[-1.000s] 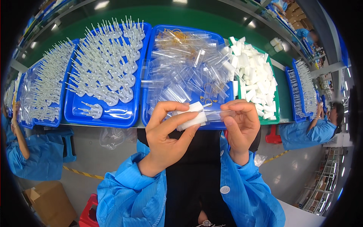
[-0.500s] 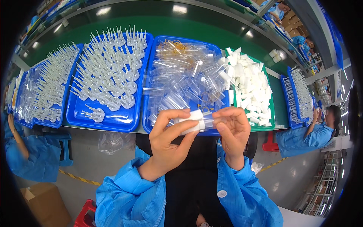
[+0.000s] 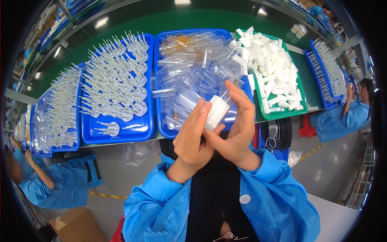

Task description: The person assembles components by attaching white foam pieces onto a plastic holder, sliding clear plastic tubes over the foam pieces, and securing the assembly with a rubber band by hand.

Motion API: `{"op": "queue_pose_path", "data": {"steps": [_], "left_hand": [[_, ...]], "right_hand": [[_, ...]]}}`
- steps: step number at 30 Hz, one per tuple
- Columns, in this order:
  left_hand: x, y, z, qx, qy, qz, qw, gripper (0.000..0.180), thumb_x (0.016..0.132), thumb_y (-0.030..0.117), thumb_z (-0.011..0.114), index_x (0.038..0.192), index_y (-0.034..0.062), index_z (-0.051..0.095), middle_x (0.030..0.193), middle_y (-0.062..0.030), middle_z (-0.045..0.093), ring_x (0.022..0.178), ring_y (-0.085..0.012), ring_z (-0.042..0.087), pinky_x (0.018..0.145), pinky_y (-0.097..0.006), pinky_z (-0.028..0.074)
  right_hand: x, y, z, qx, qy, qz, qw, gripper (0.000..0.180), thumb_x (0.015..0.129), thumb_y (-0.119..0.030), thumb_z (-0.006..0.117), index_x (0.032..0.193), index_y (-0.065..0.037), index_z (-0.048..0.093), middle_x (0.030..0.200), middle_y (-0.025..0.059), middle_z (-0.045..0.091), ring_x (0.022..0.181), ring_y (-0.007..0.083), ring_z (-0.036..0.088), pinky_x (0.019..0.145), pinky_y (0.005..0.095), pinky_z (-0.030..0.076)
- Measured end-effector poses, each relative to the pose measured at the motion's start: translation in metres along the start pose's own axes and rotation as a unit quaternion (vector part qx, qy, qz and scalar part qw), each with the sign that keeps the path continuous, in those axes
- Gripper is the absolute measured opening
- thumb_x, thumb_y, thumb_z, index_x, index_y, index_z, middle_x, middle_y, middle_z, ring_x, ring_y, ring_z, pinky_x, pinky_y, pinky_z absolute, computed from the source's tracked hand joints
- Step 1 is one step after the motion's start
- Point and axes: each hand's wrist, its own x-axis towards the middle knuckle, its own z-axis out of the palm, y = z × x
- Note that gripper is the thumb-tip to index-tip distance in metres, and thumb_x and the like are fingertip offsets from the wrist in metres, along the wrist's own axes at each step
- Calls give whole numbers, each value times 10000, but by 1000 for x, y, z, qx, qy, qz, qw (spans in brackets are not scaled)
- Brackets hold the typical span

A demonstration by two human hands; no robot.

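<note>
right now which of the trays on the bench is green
The green tray, furthest right of the near ones, heaped with white blocks. The trays to its left are blue, holding clear tubes and pointed clear parts.

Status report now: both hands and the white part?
Left hand and right hand pressed around white plastic piece. Above blue tray edge. Nothing in the way.

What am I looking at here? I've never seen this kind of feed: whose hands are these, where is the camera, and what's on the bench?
There is no machine. The fisheye camera sits on a worker's head, looking down, so edges bend. The left hand and right hand press a small white plastic piece between them. On the green bench are blue trays of clear plastic parts and a green tray of white pieces. Other people in blue coats work at both sides.
</note>
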Motion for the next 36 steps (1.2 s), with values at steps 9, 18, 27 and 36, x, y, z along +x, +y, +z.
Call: {"op": "queue_pose_path", "data": {"steps": [9,18,27,36], "left_hand": [[3,-9,-13,31,8,-16,999,491,727,10,768,1165,-60,556,1125,-237,619,1055,-383,614,863,-384,532],[8,-17,-40,-285,94,-222,928,316,802,-87,644,1075,-24,498,1242,-204,490,1144,-277,535,953,-383,477],[3,-11,-31,-314,24,-198,928,334,753,-73,716,1024,-22,526,1173,-175,501,1151,-309,543,904,-418,543],[4,-4,-29,-257,29,-159,953,378,732,-61,744,1059,-24,559,1137,-146,498,1138,-295,548,899,-368,548]], "right_hand": [[4,3,-9,-20,10,8,1000,572,655,-117,789,1165,-4,557,1216,170,484,1131,288,484,925,364,415],[10,24,-23,-197,-221,73,953,178,719,-10,663,890,-26,619,790,96,594,730,265,603,637,346,481],[18,33,-38,-215,-111,91,966,167,689,-40,716,816,-35,608,775,93,566,775,294,591,656,391,475],[26,28,-46,81,-86,173,978,210,808,-95,666,997,-32,600,930,67,601,896,186,577,757,292,434]]}}
